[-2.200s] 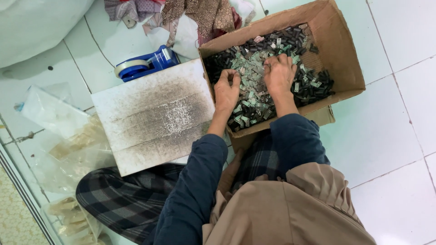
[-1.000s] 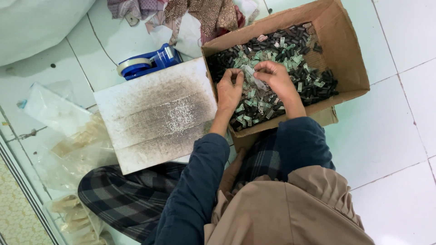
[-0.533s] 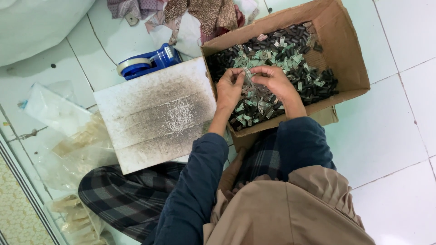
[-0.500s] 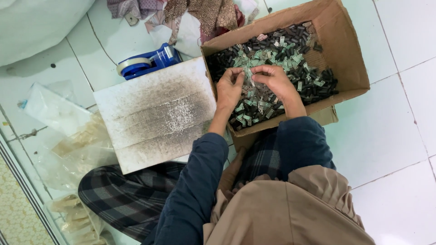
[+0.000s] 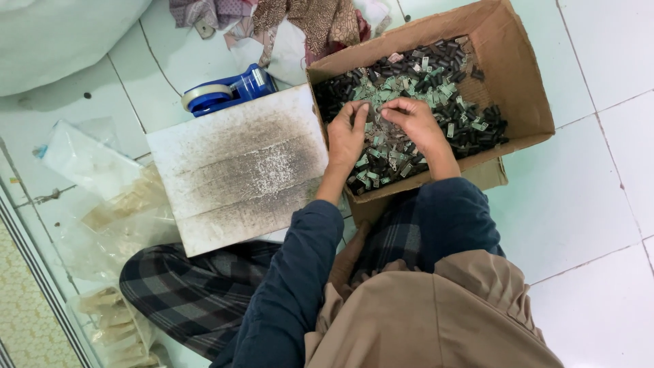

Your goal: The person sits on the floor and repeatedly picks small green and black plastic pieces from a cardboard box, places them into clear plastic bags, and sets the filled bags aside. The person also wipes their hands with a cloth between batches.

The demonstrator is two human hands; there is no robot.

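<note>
A heap of small parts (image 5: 436,82), pale green flat tabs mixed with black cylinders, is held in a brown cardboard box (image 5: 524,75) on the floor. Left hand (image 5: 346,136) and right hand (image 5: 415,123) are pinched together over it; what is gripped cannot be told.

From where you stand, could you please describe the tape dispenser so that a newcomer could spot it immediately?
Start at the open cardboard box of small parts, then move left to the stained white board on the tiled floor. The tape dispenser lies just beyond the board's far edge: the only glossy blue thing there, carrying a pale roll.
</note>
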